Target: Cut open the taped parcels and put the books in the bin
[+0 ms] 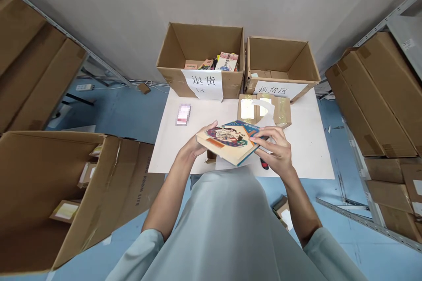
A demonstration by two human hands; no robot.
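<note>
A book (227, 138) with a cream and blue illustrated cover is held tilted over the front of the white table (165, 149). My left hand (197, 142) grips its left corner, thumb along the edge. At the opposite side, my right hand (275, 145) has its fingers on the cover and the rest of the hand by the edge. Partly hidden beneath the book are a small brown cardboard piece (211, 156) and a white sheet. A red and black object (264, 164) lies under my right hand; its kind is unclear.
Two open cartons stand at the back: a left carton (171, 81) with several books and a right carton (298, 90). Small taped boxes (282, 112) sit before the right one. A large open carton (121, 175) holds packages at left. Shelves with boxes (379, 96) flank the right.
</note>
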